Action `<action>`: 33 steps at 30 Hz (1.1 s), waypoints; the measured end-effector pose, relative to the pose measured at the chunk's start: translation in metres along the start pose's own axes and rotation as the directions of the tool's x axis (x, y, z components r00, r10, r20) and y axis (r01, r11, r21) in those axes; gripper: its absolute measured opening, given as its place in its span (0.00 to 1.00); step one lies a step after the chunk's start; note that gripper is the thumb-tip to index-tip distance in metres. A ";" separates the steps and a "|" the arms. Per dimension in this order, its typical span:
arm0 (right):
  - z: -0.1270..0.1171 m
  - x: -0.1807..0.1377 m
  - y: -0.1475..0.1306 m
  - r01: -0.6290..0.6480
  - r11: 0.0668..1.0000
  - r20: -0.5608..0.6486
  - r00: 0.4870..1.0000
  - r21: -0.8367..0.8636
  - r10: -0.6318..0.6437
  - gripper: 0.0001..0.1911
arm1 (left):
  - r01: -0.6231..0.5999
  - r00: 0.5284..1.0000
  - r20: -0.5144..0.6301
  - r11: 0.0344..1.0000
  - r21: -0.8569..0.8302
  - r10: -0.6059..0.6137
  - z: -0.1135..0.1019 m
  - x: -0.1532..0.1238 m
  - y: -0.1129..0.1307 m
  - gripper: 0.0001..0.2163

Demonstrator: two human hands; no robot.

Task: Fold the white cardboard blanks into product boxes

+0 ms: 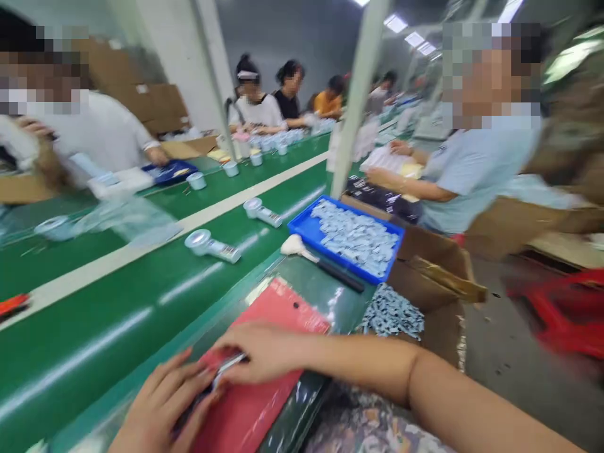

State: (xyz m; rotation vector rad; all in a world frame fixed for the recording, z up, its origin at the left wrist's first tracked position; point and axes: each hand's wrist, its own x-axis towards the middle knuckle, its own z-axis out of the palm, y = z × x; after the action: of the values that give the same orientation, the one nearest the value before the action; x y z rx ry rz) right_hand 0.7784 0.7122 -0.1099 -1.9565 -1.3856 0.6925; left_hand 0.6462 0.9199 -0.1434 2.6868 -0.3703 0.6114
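Both hands are together over a red sheet [257, 402] on the near worktop. In my right hand [267, 352], the curled fingers grip one end of a slim pale-and-dark object [229, 367]; its kind is hidden by the fingers. My left hand [165, 402] holds the other end, thumb below and fingers laid along the top. Ahead lie a brush with a black handle [337, 274] and a blue tray [295, 229] of small light-blue plastic parts [356, 233].
Across the green conveyor belt [117, 302] lie two light-blue handheld devices with round heads [212, 245] [262, 212]. More blue parts [394, 311] are heaped in a cardboard box [438, 321] at right. A metal post [356, 94] stands beyond the tray. Several co-workers sit along the belt.
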 end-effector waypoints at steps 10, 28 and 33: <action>0.031 -0.022 0.017 0.077 0.982 -0.065 0.994 -0.170 -0.089 0.18 | 0.325 0.941 0.067 0.942 0.081 -0.331 -0.003 -0.002 0.087 0.09; 0.040 -0.026 0.034 0.272 0.952 -0.509 0.805 -0.138 -0.304 0.29 | 0.051 0.940 0.285 0.903 0.426 -0.188 -0.034 0.040 0.044 0.13; 0.043 -0.035 0.033 0.224 0.971 -0.686 0.694 -0.083 -0.219 0.18 | 0.054 0.968 0.167 0.806 0.590 -0.187 -0.054 0.129 -0.036 0.14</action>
State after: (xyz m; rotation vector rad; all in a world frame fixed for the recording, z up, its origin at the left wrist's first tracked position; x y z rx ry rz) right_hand 0.7572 0.6791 -0.1611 -1.7184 -1.0895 -0.1694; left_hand 0.7511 0.9518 -0.0490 3.3548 -0.0569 0.4390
